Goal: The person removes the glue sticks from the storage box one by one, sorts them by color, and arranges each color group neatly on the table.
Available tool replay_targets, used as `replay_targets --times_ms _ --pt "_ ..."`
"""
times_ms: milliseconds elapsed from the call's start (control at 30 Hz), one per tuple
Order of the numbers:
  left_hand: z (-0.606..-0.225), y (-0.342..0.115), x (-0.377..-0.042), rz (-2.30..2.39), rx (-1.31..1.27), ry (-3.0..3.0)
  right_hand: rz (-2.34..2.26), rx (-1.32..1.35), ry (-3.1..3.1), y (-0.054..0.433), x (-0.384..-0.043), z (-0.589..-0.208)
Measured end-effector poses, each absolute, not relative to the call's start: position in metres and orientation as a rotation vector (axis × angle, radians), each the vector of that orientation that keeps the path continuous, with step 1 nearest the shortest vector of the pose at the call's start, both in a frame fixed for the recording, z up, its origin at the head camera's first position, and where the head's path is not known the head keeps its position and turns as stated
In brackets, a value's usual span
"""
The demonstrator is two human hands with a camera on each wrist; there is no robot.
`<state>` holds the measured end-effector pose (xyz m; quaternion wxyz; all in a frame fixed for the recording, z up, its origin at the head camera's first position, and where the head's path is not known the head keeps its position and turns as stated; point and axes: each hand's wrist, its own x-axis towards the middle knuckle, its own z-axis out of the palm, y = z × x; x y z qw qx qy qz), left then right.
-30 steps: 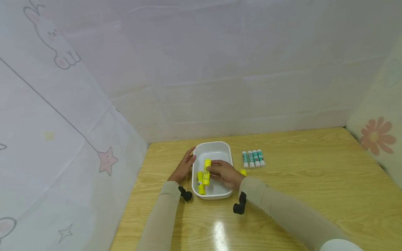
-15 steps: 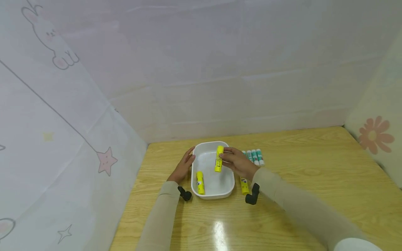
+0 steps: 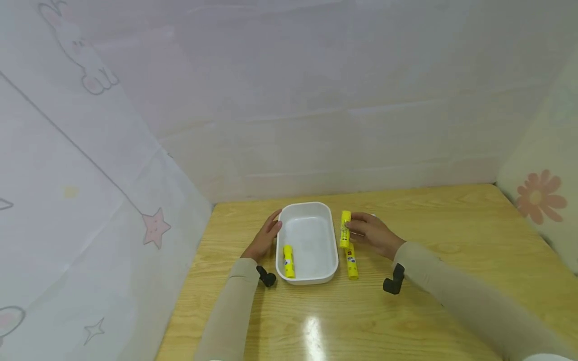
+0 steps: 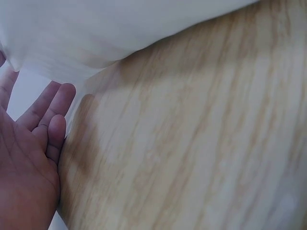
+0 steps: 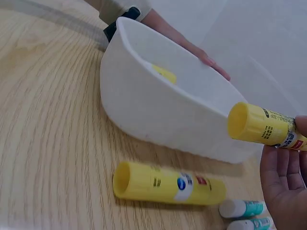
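Note:
In the head view my right hand [image 3: 372, 233] pinches a yellow glue stick [image 3: 345, 229] between thumb and fingers. It is held upright just right of the white tray [image 3: 331, 271]. Below it, a second yellow glue stick [image 5: 168, 184] lies on the table along the tray's right side. Inside the tray, at the near left, rests another yellow glue stick [image 3: 289, 261]. My left hand [image 3: 264, 238] touches the tray's left side near the far corner, its fingers fairly straight; the left wrist view shows its palm [image 4: 24, 177] beside the tray wall [image 4: 105, 33].
White-and-teal glue sticks [image 5: 252, 208] lie on the table, mostly hidden behind my right hand in the head view. The wood-grain table [image 3: 429, 215] ends at a pale cloth backdrop [image 3: 361, 150] behind and at both sides.
My right hand has carried the yellow glue stick from over the tray out to the right, past its rim. It now covers the white-and-teal sticks. My left hand has stayed at the tray.

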<state>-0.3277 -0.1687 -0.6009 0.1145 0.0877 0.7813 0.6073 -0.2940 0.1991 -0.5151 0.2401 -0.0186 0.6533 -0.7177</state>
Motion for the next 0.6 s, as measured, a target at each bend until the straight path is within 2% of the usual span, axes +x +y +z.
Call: replay_targets --times_ms 267,600 --pt "-0.607 -0.169 -0.330 1.816 0.258 2.299 -1.782 -0.051 1.939 0.234 -0.278 -0.522" --pt "-0.604 -0.167 -0.327 1.801 0.239 2.315 -1.483 0.010 2.190 0.238 -0.260 -0.536"
